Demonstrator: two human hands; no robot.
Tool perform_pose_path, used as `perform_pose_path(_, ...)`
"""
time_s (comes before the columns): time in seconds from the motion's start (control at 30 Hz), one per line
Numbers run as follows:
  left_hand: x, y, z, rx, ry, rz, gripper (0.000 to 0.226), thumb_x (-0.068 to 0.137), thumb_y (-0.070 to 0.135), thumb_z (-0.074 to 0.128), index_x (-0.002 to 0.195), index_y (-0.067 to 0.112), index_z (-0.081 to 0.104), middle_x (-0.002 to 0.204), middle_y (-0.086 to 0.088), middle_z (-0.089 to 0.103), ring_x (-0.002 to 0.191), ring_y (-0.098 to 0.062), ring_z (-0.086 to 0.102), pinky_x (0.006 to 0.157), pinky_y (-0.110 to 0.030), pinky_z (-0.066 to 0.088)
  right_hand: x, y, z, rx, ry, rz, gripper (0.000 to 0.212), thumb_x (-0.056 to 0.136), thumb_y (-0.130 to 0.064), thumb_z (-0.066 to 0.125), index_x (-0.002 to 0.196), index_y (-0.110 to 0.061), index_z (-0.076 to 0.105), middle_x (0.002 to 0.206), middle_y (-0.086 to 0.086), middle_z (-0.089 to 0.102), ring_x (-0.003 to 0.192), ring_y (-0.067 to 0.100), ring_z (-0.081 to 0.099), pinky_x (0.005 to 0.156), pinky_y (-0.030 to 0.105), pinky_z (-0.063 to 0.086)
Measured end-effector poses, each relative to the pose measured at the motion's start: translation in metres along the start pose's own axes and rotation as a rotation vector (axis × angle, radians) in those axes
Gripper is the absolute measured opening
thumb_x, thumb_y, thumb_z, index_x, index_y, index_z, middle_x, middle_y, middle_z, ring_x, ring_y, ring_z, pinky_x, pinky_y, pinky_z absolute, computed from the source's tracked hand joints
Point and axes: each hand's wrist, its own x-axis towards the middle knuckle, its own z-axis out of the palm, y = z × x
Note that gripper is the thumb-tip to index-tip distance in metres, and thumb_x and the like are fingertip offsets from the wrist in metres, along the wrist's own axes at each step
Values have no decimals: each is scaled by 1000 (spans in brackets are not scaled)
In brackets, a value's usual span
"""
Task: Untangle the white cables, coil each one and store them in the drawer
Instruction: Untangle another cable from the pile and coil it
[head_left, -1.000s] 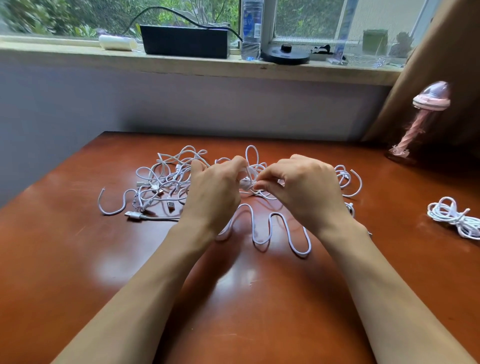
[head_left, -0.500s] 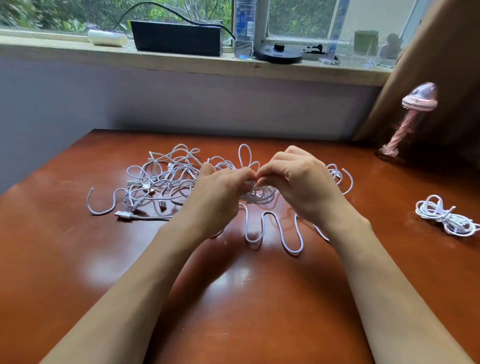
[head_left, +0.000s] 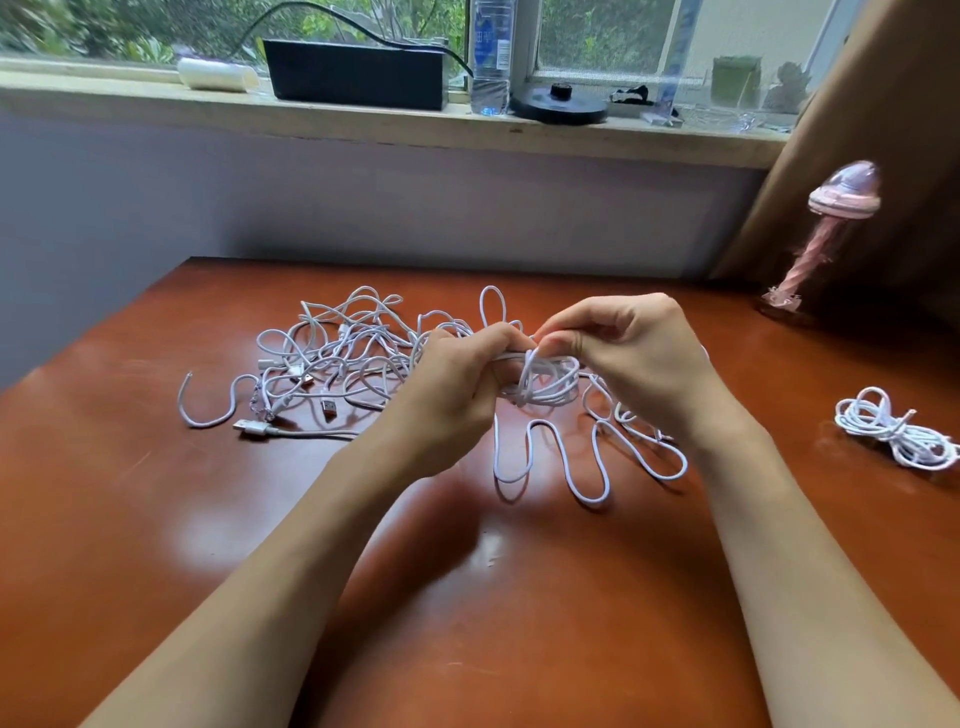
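A tangle of white cables (head_left: 337, 364) with several USB plugs lies on the brown table (head_left: 130, 519), left of centre. My left hand (head_left: 452, 384) grips a small coil of white cable (head_left: 545, 382) held just above the table. My right hand (head_left: 634, 358) pinches the same coil at its top. The loose tail of that cable (head_left: 550, 457) snakes in waves on the table below my hands. A finished white coil (head_left: 893, 428) rests at the right edge. No drawer is in view.
A pink jellyfish-shaped lamp (head_left: 826, 234) stands at the back right beside a brown curtain. The windowsill behind the table carries a black box (head_left: 358, 73), a water bottle (head_left: 491, 57) and a round black base (head_left: 558, 104).
Both hands have risen slightly and drawn together, and the cable between them now shows as a gathered coil. The wavy tail has shifted a little on the table.
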Motion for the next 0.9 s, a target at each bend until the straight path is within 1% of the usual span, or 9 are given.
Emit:
perform_pose_path(0.07,0,6,-1,-96,-1,-42,28,92,-16,50,102,4,67,82,13,67,75,3,65,74,-14,48,-1,1,-1,127,-23,89,9,87,-6,76,91,-14,79,85,-6,79,80,8,70,77,29,58)
perform_pose_path(0.1,0,10,-1,-142,-3,-65,26,94,-16,50,102,3,66,83,9,66,74,4,63,72,-10,46,-1,1,-1,180,-28,119,10,89,-4,74,93,-12,79,87,-4,79,80,8,69,79,29,58)
perform_pose_path(0.2,-1,14,-2,-240,3,-113,21,97,-11,52,104,4,65,86,7,65,75,2,60,71,-10,45,-2,2,0,243,-32,136,12,92,-4,71,98,-13,77,90,0,79,82,8,69,80,30,58)
perform_pose_path(0.4,-1,14,-4,-288,32,-161,14,99,-4,53,105,6,60,86,7,66,76,0,60,73,-17,46,-2,5,8,272,-14,156,13,95,-4,68,100,-13,76,95,9,78,84,20,69,80,47,58)
perform_pose_path(0.43,-1,15,-4,-319,36,-175,15,100,-4,51,106,9,57,84,4,67,75,-4,61,72,-20,47,-2,5,9,282,-10,158,13,95,-4,67,99,-13,76,93,11,78,80,21,67,75,44,58)
perform_pose_path(0.5,-1,17,-3,-402,51,-193,19,100,-5,48,109,11,52,79,1,68,71,-11,60,68,-25,47,-2,6,12,310,-16,165,15,95,1,64,99,-9,75,83,8,76,70,14,63,63,28,53)
perform_pose_path(0.6,-1,18,-4,-406,66,-168,29,99,-14,43,122,3,48,71,12,66,62,-2,57,64,-16,43,-2,8,17,337,-40,184,15,95,7,60,102,0,71,71,-4,71,58,3,57,56,14,46)
perform_pose_path(0.77,-1,20,-5,-411,99,-187,24,100,-16,42,115,-3,55,81,-5,67,62,-3,61,63,-10,44,-1,7,22,329,-76,186,12,99,-4,61,104,5,68,62,-5,65,56,5,54,57,15,44)
perform_pose_path(0.9,-1,15,-4,-449,132,-244,22,102,-7,46,113,8,58,93,-12,72,71,-10,66,67,-18,48,-2,4,26,330,-75,183,19,100,-14,63,107,3,68,67,0,67,60,11,57,59,18,45)
